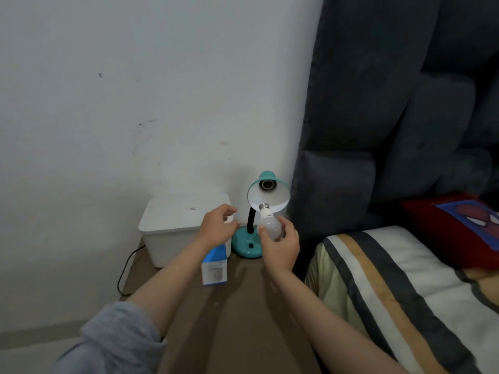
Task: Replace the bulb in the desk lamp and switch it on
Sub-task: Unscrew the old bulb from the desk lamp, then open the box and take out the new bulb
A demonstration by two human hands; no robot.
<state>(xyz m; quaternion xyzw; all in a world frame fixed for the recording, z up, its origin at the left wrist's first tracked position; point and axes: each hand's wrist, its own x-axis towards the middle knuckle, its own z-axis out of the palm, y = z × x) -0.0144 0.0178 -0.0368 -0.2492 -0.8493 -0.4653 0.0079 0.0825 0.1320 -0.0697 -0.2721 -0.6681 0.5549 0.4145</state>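
A teal desk lamp stands on the brown bedside table, its shade tilted toward me with the socket bare inside. My right hand grips a white bulb by its globe, the metal screw base pointing up at the shade's lower rim. To the left of the lamp's black neck hovers my left hand, holding nothing, its fingers loosely curled. A blue and white bulb box stands under my left wrist.
A white lidded plastic box sits against the wall left of the lamp, with a black cable trailing down beside it. A dark padded headboard and a bed with a striped cover lie to the right.
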